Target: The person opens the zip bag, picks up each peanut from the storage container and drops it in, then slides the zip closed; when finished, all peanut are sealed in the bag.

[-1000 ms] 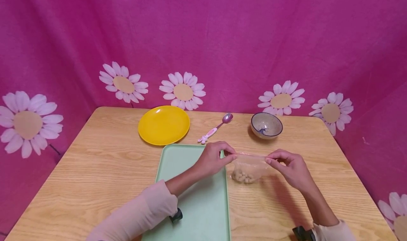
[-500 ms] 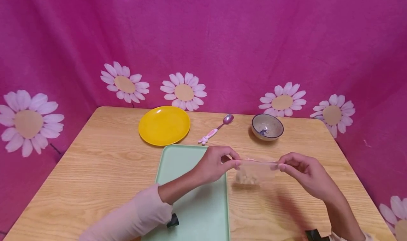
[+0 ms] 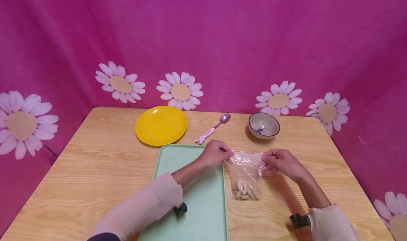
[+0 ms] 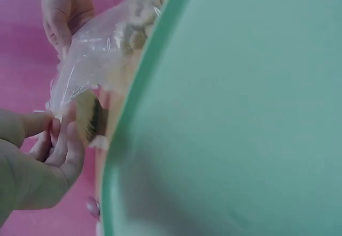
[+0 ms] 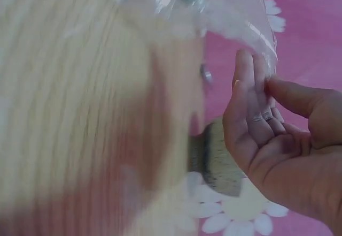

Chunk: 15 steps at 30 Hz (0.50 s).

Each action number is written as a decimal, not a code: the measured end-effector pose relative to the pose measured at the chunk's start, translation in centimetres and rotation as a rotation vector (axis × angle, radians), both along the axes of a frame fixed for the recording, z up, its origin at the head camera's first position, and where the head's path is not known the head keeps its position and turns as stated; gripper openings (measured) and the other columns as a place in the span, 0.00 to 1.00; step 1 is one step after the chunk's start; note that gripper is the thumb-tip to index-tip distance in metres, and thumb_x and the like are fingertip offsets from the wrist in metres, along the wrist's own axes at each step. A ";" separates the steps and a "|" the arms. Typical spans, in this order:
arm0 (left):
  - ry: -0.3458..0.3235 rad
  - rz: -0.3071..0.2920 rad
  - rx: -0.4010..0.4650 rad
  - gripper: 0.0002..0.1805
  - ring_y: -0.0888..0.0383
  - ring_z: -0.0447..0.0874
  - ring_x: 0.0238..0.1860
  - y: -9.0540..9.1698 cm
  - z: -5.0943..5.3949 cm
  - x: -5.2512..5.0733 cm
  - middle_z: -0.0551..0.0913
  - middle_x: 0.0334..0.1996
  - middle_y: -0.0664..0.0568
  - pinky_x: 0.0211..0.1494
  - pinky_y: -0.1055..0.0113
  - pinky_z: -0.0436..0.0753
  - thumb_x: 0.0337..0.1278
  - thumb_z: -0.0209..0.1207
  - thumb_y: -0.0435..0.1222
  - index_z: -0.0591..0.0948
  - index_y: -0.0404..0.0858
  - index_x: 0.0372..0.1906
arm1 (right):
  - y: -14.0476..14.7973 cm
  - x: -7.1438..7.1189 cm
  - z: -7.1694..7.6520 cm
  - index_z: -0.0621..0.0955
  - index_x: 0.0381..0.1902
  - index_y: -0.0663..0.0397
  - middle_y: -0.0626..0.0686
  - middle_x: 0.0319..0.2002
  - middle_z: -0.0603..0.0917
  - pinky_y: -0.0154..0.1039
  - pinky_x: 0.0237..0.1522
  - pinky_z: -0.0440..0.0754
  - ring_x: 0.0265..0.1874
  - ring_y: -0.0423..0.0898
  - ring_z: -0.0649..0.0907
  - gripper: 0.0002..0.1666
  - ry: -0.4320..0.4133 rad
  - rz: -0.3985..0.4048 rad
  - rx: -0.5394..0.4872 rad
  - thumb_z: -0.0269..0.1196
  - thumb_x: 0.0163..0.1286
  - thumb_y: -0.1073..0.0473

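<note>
A clear zip bag (image 3: 246, 175) hangs between both hands just right of the green tray (image 3: 197, 202). Several pale pieces that look like peanuts in the shell (image 3: 245, 192) lie at its bottom. My left hand (image 3: 213, 154) pinches the bag's top left corner between thumb and fingers, above the tray's right edge. At the top right corner, my right hand (image 3: 281, 162) pinches the bag the same way. In the left wrist view the bag (image 4: 88, 56) stretches from the left hand's fingertips to the other hand. The right wrist view shows thumb and fingertips meeting on the film.
A yellow plate (image 3: 161, 125) lies at the back left of the wooden table (image 3: 105, 156). Right of it is a spoon with a pink rabbit handle (image 3: 208, 132). A bowl with a dark rim (image 3: 264, 125) stands behind the right hand. Pink flowered cloth (image 3: 203, 46) hangs behind.
Both hands held the bag's top edge throughout. It was stretched wider half a second ago; now the right hand is back nearer the left, and the bag's face shows longer, with its contents lower.
</note>
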<state>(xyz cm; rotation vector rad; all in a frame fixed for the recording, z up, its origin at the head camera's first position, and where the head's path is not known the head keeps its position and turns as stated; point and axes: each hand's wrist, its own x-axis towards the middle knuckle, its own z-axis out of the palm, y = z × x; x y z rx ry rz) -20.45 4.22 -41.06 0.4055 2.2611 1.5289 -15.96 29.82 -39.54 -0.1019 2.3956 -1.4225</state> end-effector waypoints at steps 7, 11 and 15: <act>0.026 0.114 -0.035 0.06 0.51 0.85 0.23 1.2 -1.1 -1.4 0.85 0.27 0.43 0.19 0.75 0.74 0.60 0.59 0.30 0.84 0.31 0.32 | -0.4 -2.2 -1.3 0.73 0.43 0.79 0.52 0.29 0.83 0.38 0.36 0.85 0.29 0.38 0.83 0.15 0.017 -0.032 0.004 0.51 0.72 0.65; 0.021 0.136 -0.050 0.06 0.60 0.76 0.14 1.5 -1.4 -1.6 0.82 0.19 0.44 0.17 0.75 0.70 0.58 0.58 0.29 0.84 0.31 0.31 | -0.8 -2.7 -2.0 0.75 0.41 0.80 0.50 0.27 0.84 0.38 0.33 0.85 0.27 0.39 0.84 0.14 0.005 -0.093 0.012 0.53 0.71 0.66; 0.008 0.140 -0.049 0.05 0.62 0.73 0.14 0.9 -1.4 -1.9 0.81 0.18 0.45 0.18 0.75 0.71 0.58 0.60 0.31 0.84 0.32 0.32 | -0.5 -2.8 -1.9 0.77 0.41 0.77 0.53 0.27 0.85 0.37 0.32 0.84 0.27 0.41 0.85 0.16 -0.003 -0.104 0.094 0.55 0.70 0.63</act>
